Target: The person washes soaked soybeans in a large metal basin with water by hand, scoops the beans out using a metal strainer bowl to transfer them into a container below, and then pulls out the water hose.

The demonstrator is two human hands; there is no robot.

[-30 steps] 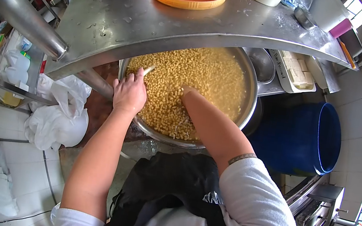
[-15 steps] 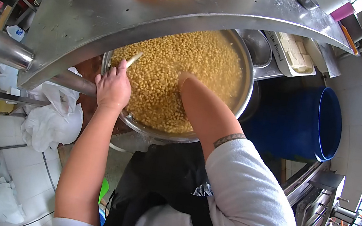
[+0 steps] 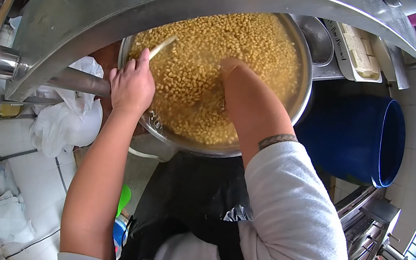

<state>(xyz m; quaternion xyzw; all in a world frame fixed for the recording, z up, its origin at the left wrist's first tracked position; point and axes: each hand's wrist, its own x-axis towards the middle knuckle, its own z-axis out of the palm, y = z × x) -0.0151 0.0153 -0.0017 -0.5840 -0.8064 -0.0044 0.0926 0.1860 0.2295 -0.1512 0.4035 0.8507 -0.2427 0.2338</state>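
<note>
Golden-yellow beans (image 3: 188, 81); blue barrel (image 3: 344, 134); black apron (image 3: 189, 184); white sleeve (image 3: 295, 197).

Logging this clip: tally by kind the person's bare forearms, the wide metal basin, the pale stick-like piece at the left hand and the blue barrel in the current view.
Forearms: 2, left forearm and right forearm
Wide metal basin: 1
Pale stick-like piece at the left hand: 1
Blue barrel: 1
Total: 5

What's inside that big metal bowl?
Yellowish beans in cloudy water, plus a pale tube. The right arm reaches in, fingers hidden. The bottom of the bowl is covered; the table hides some rim.
</note>
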